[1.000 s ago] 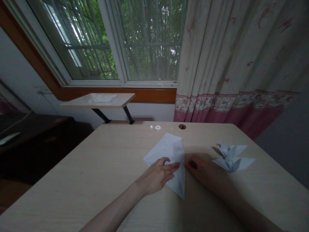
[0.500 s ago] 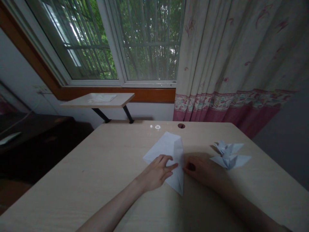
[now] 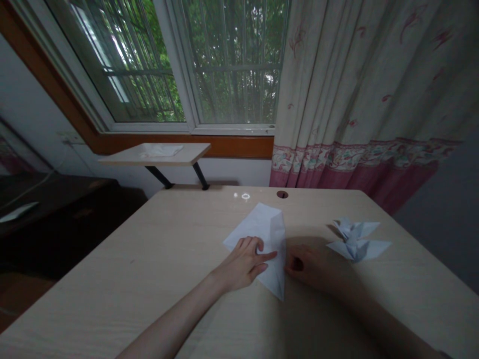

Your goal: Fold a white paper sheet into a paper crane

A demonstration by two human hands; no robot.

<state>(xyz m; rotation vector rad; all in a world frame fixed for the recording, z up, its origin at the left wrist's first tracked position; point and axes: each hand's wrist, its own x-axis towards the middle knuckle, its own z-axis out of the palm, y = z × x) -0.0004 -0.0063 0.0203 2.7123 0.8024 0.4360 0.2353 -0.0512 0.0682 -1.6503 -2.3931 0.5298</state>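
A white sheet of paper (image 3: 267, 224), its right side folded over and narrowing to a point near me, lies flat on the table. Spread across its left and middle part, my left hand (image 3: 245, 264) presses it down, index finger and thumb stretched out. My right hand (image 3: 305, 267) is at the paper's right edge, thumb and forefinger pinched together in a ring on that edge. To the right of this hand rest two folded paper pieces (image 3: 357, 244) with pointed wings, looking like origami birds, close against each other.
The pale wooden table (image 3: 168, 239) has a round cable hole (image 3: 282, 194) near its back edge. A small raised shelf (image 3: 187, 153) stands at the back left with white paper (image 3: 162, 149) on it. Behind are a barred window and a curtain (image 3: 318, 99).
My right hand has slid slightly toward me along the paper's right edge. My left hand stays on the paper, with its fingers shifted a little. The camera view has moved slightly.
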